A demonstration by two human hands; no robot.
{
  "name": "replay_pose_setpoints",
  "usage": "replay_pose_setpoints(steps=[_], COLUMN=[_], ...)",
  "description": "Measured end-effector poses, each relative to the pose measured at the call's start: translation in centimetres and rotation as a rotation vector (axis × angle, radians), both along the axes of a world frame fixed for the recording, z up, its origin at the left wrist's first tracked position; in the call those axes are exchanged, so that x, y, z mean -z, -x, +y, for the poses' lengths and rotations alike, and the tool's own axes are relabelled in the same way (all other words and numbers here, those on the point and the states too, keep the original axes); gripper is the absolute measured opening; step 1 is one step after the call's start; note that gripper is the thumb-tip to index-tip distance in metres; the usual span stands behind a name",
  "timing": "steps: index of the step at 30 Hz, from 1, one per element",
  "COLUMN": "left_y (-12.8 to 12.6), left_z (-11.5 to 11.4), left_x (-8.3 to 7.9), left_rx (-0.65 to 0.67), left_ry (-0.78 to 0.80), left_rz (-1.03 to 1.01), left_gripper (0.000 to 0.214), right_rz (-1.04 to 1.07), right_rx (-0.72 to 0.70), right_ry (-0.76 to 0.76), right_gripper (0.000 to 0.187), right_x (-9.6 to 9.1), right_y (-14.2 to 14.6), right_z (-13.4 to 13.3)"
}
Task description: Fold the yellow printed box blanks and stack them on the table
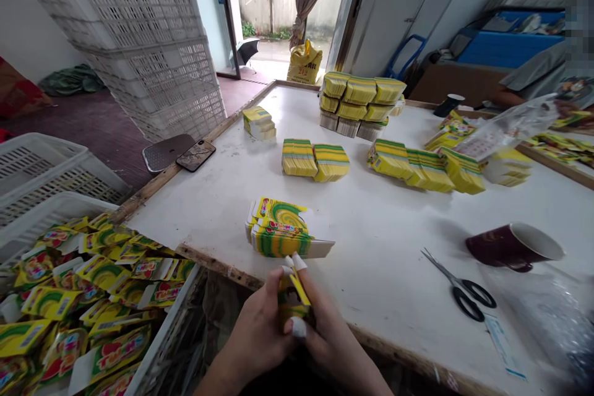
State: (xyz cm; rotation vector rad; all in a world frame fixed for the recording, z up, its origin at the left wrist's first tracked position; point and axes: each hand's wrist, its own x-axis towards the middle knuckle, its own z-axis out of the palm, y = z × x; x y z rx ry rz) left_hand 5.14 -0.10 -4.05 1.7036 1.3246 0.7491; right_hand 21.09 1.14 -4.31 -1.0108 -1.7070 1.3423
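Both my hands grip one small yellow-and-green printed carton (293, 298) at the near edge of the white table (385, 241). My left hand (260, 337) wraps it from the left, and my right hand (331, 337) pinches it from the right, fingertips taped white. Just beyond my hands, a stack of flat cartons (283, 229) lies on the table. A white crate (93, 303) at my left holds several folded cartons.
Bundled carton stacks (315, 159) (427, 167) (359, 105) lie across the table. Black scissors (461, 288) and a tipped maroon mug (513, 246) sit to the right. Two phones (179, 151) rest at the left edge. Stacked white crates (148, 43) stand behind. Another person sits at the far right (538, 71).
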Motion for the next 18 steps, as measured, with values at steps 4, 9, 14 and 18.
replay_pose_setpoints(steps=[4, 9, 14, 18], left_y=[0.1, 1.1, 2.8, 3.8], left_z=[0.0, -0.3, 0.0, 0.7], left_x=[0.9, 0.4, -1.0, -2.0], left_rx=[-0.1, -0.187, -0.12, -0.039], left_ry=[-0.13, -0.179, -0.146, -0.07], left_rz=[-0.007, 0.063, 0.032, -0.015], left_gripper=[0.073, 0.06, 0.055, 0.059], right_rz=[-0.097, -0.237, -0.369, -0.317], right_rx=[0.013, -0.005, -0.136, -0.256], right_ry=[-0.187, -0.327, -0.299, -0.221], right_gripper=[0.049, 0.062, 0.047, 0.024], right_x=[-0.1, 0.0, -1.0, -3.0], right_y=[-0.6, -1.4, -1.8, -2.5], right_z=[0.5, 1.0, 1.2, 2.2])
